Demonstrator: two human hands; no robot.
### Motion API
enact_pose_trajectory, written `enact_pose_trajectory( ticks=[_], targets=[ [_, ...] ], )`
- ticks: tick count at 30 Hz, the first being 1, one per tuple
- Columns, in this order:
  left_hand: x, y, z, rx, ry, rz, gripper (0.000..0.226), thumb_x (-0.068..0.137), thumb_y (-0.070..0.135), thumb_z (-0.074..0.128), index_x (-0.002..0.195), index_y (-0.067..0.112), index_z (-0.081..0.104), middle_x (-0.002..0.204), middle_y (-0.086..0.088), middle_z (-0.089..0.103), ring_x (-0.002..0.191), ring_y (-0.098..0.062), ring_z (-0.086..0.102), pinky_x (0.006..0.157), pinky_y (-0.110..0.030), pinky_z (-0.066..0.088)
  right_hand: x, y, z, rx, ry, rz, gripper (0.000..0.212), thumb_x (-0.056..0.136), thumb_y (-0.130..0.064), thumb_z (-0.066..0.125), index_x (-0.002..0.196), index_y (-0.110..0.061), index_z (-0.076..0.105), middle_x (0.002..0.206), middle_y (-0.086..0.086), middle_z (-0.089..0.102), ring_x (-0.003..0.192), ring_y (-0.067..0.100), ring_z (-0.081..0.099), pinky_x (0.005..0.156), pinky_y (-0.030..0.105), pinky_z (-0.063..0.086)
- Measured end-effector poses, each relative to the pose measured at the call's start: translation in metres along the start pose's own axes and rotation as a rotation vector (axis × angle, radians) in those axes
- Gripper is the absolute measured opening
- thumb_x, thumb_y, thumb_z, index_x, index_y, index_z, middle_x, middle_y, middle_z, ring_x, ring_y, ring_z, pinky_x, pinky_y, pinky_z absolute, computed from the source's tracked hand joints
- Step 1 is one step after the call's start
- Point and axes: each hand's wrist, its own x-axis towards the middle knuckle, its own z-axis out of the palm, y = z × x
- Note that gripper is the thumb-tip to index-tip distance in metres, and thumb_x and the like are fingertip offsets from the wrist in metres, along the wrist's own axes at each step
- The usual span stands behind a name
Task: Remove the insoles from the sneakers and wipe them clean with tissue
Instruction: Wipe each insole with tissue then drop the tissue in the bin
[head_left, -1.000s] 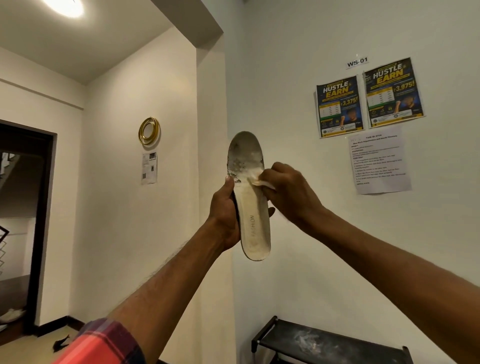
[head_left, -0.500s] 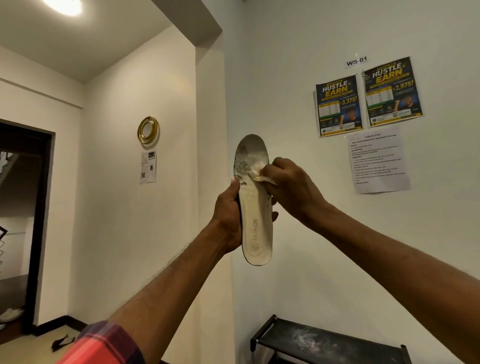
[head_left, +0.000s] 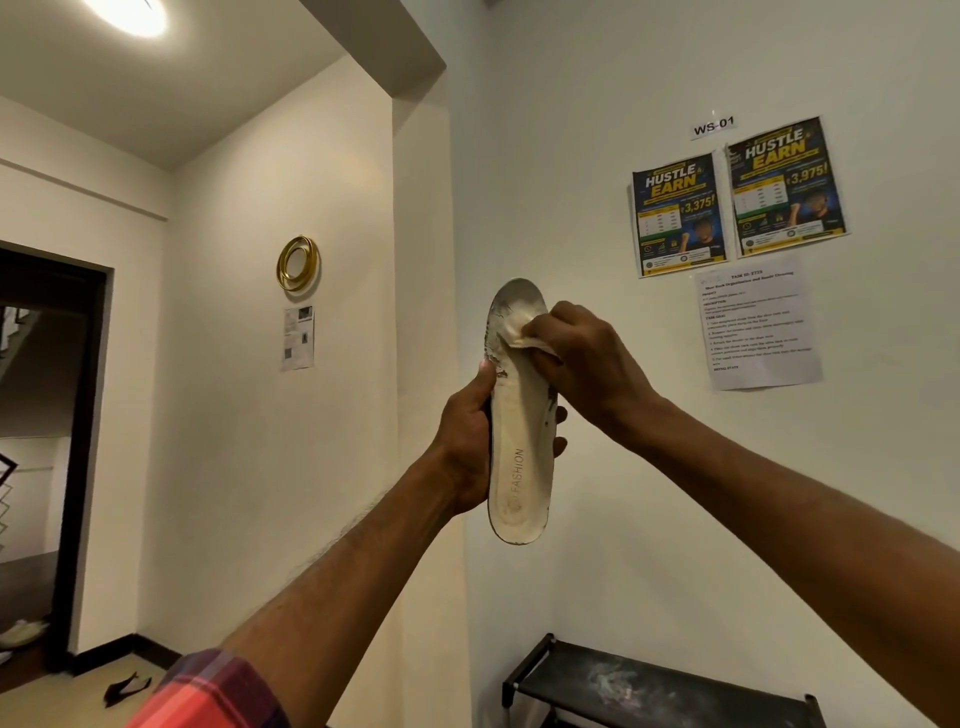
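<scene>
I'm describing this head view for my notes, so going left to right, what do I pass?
Dark doorway, gold ring on the wall, left hand, insole it grips, right hand pinching the tissue, left poster, right poster.

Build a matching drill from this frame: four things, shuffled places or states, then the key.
1. insole
2. tissue
3. shoe rack
4. gold ring

A. hung above a printed sheet
B. pinched by the right hand at the toe end
C. bottom right, dusty black top
D. held toe-up by the left hand

Pairs: 1-D, 2-B, 3-C, 4-A
</scene>
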Motion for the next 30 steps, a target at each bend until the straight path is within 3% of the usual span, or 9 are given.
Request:
enact_pose_trajectory(
  ticks=[3, 6, 10, 14, 18, 20, 22, 26, 30],
  targets=[
    [-0.001, -0.001, -0.002, 0.033, -0.025, -0.012, 0.074, 0.102, 0.065, 0.029, 0.141, 0.009, 0.057, 0.124, -0.016, 0.065, 0.112, -0.034, 0.06, 0.09, -0.049, 0.053, 0.006, 0.003, -0.001, 0.003, 0.082, 0.093, 0.02, 0.092, -0.017, 0.068, 0.104, 0.0, 0.068, 0.091, 0.016, 0.063, 0.075, 0.026, 0.061, 0.062, 0.041, 0.057],
    [-0.002, 0.0, -0.005, 0.062, -0.04, -0.016, 0.073, 0.102, 0.064, 0.03, 0.141, 0.008, 0.056, 0.123, -0.019, 0.066, 0.11, -0.035, 0.062, 0.093, -0.051, 0.052, 0.007, -0.004, 0.002, 0.005, 0.007, -0.019, 0.02, 0.092, -0.015, 0.068, 0.107, -0.001, 0.068, 0.097, 0.017, 0.064, 0.083, 0.029, 0.063, 0.066, 0.039, 0.058],
    [-0.002, -0.001, -0.006, 0.108, -0.055, -0.024, 0.072, 0.102, 0.064, 0.03, 0.143, 0.01, 0.056, 0.126, -0.019, 0.064, 0.113, -0.036, 0.062, 0.099, -0.054, 0.049, 0.019, 0.006, -0.002, 0.017, 0.152, 0.142, 0.019, 0.092, -0.014, 0.068, 0.106, 0.0, 0.068, 0.092, 0.017, 0.064, 0.077, 0.028, 0.063, 0.064, 0.032, 0.054],
    [-0.002, 0.0, -0.006, 0.112, -0.046, -0.024, 0.072, 0.103, 0.063, 0.031, 0.143, 0.008, 0.055, 0.125, -0.019, 0.065, 0.113, -0.037, 0.062, 0.101, -0.055, 0.047, 0.015, -0.008, -0.002, 0.033, 0.031, -0.053, 0.025, 0.091, -0.011, 0.069, 0.113, 0.0, 0.066, 0.108, 0.019, 0.066, 0.091, 0.032, 0.065, 0.074, 0.04, 0.06],
    [-0.004, 0.0, -0.005, 0.114, -0.023, -0.019, 0.071, 0.103, 0.063, 0.032, 0.141, 0.008, 0.057, 0.124, -0.019, 0.066, 0.113, -0.036, 0.062, 0.101, -0.055, 0.047, 0.024, 0.0, -0.002, 0.067, 0.165, 0.106, 0.02, 0.09, -0.011, 0.07, 0.109, -0.003, 0.069, 0.094, 0.017, 0.065, 0.077, 0.028, 0.063, 0.065, 0.042, 0.059],
    [-0.003, 0.0, -0.005, 0.099, -0.011, -0.003, 0.069, 0.103, 0.062, 0.033, 0.141, 0.01, 0.057, 0.127, -0.024, 0.064, 0.113, -0.038, 0.062, 0.101, -0.057, 0.048, 0.021, -0.007, 0.002, 0.096, 0.071, 0.025, 0.022, 0.09, -0.011, 0.071, 0.111, -0.004, 0.069, 0.1, 0.017, 0.065, 0.082, 0.029, 0.065, 0.069, 0.039, 0.06],
    [-0.002, 0.002, -0.006, 0.072, 0.009, 0.021, 0.065, 0.103, 0.062, 0.032, 0.14, 0.014, 0.058, 0.126, -0.026, 0.066, 0.111, -0.041, 0.062, 0.097, -0.058, 0.05, 0.015, -0.017, 0.005, 0.141, -0.026, -0.091, 0.023, 0.09, -0.012, 0.07, 0.112, -0.005, 0.069, 0.106, 0.016, 0.065, 0.085, 0.031, 0.067, 0.07, 0.04, 0.06],
    [0.0, 0.001, -0.005, 0.053, 0.063, 0.059, 0.061, 0.104, 0.061, 0.029, 0.131, 0.018, 0.062, 0.11, -0.02, 0.071, 0.098, -0.039, 0.065, 0.086, -0.053, 0.056, 0.01, -0.022, 0.009, 0.204, 0.088, 0.048, 0.02, 0.091, -0.016, 0.071, 0.108, -0.007, 0.071, 0.105, 0.015, 0.067, 0.084, 0.028, 0.068, 0.07, 0.038, 0.061],
    [0.005, 0.001, -0.009, 0.009, 0.175, 0.192, 0.053, 0.106, 0.053, 0.03, 0.119, 0.02, 0.07, 0.102, -0.015, 0.075, 0.086, -0.03, 0.074, 0.072, -0.045, 0.061, -0.004, -0.044, 0.017, 0.194, -0.082, -0.113, 0.014, 0.094, -0.014, 0.064, 0.1, -0.002, 0.069, 0.092, 0.013, 0.065, 0.071, 0.026, 0.065, 0.063, 0.033, 0.058]
  ],
)
